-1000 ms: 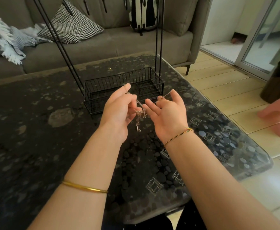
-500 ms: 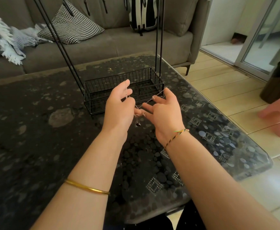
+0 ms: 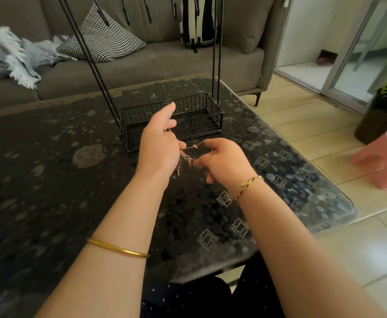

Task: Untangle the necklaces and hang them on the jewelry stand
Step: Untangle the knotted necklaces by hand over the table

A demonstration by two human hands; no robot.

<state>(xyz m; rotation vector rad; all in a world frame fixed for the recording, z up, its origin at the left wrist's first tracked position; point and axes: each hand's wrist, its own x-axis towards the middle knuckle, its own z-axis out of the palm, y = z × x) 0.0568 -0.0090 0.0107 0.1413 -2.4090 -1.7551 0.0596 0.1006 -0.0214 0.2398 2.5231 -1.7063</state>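
mid-frame, the left hand [image 3: 159, 148] and right hand [image 3: 225, 164] pinch tangled necklaces [image 3: 185, 157] between them above the dark patterned table [image 3: 50, 180]. just behind stands the black wire jewelry stand [image 3: 171, 122]; a grey sofa [image 3: 142, 65] fills the top.

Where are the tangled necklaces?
In the head view, mid-frame, the necklaces hang between the left hand and right hand, above the dark table, in front of the wire basket.
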